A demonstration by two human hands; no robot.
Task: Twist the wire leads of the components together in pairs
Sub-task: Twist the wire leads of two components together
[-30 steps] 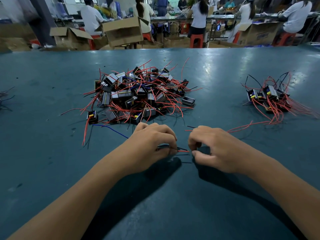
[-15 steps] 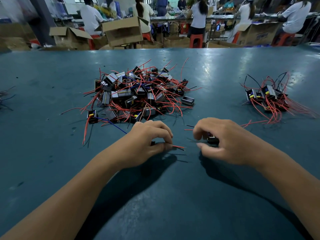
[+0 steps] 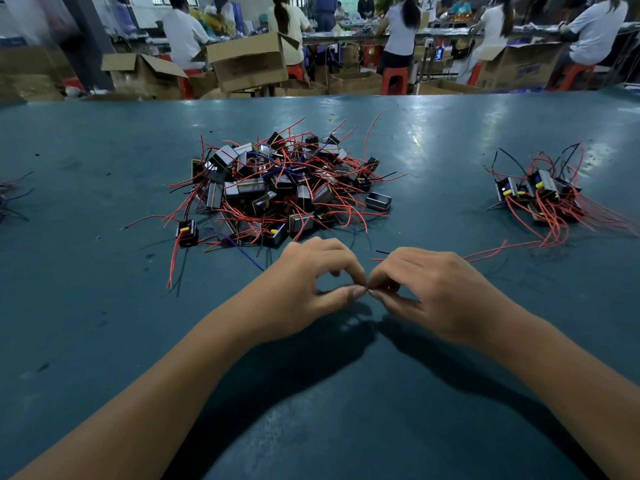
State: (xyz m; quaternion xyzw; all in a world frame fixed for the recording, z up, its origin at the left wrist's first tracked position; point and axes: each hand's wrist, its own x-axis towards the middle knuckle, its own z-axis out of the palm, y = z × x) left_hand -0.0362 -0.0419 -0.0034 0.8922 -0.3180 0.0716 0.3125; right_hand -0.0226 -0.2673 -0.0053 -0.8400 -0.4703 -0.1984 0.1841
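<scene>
Tabletop (image 3: 104, 341), left to right: main pile (image 3: 284, 188) of wired components; left hand (image 3: 311, 282) and right hand (image 3: 436, 289), fingertips pinched together on thin leads (image 3: 367, 289) mostly hidden between them; red wires (image 3: 498, 249) trailing right; smaller pile (image 3: 540, 199) far right.

Factory assy floor: workers (image 3: 398, 32) at benches, cartons (image 3: 247, 62), component pile (image 3: 284, 188).

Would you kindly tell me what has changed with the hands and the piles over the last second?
The left hand and right hand have closed together; their fingertips now meet, pinching the wire ends between them. The big pile and the small pile have stayed put on the table.
</scene>
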